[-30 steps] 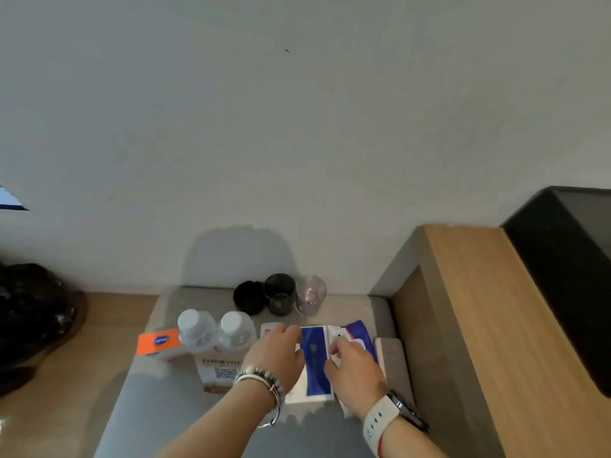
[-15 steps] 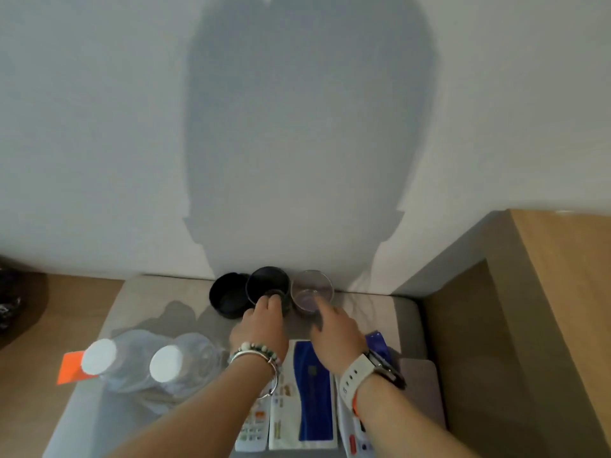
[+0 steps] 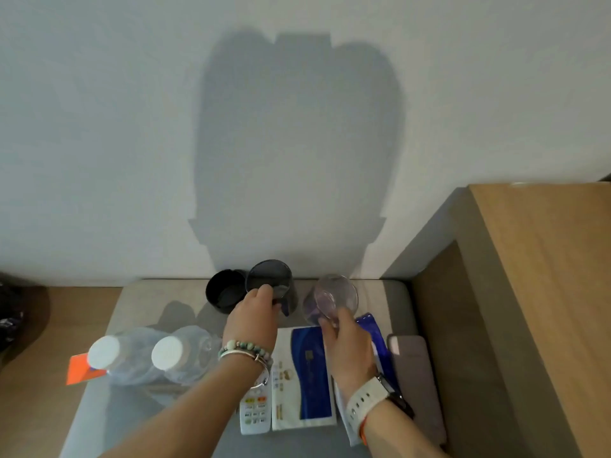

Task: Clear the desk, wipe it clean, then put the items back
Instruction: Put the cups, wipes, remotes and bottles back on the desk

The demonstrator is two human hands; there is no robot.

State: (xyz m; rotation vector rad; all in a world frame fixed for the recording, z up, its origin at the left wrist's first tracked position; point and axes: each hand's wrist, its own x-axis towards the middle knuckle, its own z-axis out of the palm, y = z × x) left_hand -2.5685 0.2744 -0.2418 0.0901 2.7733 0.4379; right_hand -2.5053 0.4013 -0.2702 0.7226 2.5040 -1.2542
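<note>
Reaching across the grey desk (image 3: 139, 309), the person's left hand (image 3: 253, 320) curls round a dark glass (image 3: 269, 280) near the back wall, while the right hand (image 3: 347, 345) grips a tilted clear glass (image 3: 330, 295) just beside it, above the papers.

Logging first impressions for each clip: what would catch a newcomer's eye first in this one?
Both hands work at the back of the grey desk: the left hand grips a dark glass, the right hand holds a tilted clear glass. A large shadow falls on the white wall above them, and two white-capped bottles stand at the desk's front left.
</note>
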